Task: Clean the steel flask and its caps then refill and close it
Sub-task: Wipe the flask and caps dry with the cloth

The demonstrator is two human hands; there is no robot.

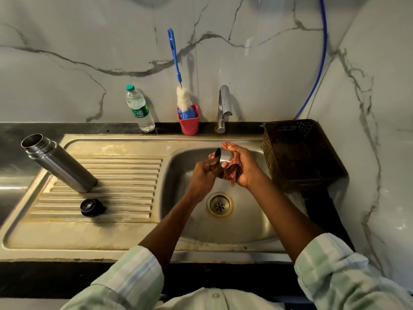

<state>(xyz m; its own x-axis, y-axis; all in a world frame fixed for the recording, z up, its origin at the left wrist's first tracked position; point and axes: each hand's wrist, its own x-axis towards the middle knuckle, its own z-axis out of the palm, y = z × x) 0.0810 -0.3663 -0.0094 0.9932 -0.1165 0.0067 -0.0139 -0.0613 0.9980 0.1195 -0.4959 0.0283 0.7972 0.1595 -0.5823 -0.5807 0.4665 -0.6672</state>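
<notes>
Partly hidden between both hands over the basin: a small steel cup-shaped outer cap with a black rim point(220, 156), only its rim edge and a strip of shiny side showing, the rest wrapped in cloth and fingers. Cut off at the top edge: a blue hose point(323, 52) along the wall at 1 o'clock. Hard to make out: anything inside the dark brown perforated plastic basket point(301, 153) at 3 o'clock. Far left, at 9 o'clock on the ribbed drainboard: an open cylindrical steel flask point(59, 163), standing on its base, mouth uncovered. Just below it, near 8 o'clock, apart from the flask: a round black inner stopper cap point(92, 207) lying on the ribs. Behind, at 11 o'clock on the dark counter ledge: a clear plastic water bottle with a green cap point(139, 109). Next to it, at 12 o'clock: a red plastic holder point(188, 121) with a blue-handled bottle brush with white bristles point(178, 86) standing in it. Just right of that: a chrome tap point(223, 108) above the stainless steel sink point(174, 231), round drain point(220, 205) at the basin centre. Left hand point(204, 175): fingers curled, gripping the cap by its rim end. Right hand point(243, 166): fingers curled round a red-and-white checked cloth point(232, 170), pressing it against the cap's side, cloth ends hanging below the palm and poking out above the knuckles. Pale striped sleeves point(335, 265) on both forearms at the bottom.
</notes>
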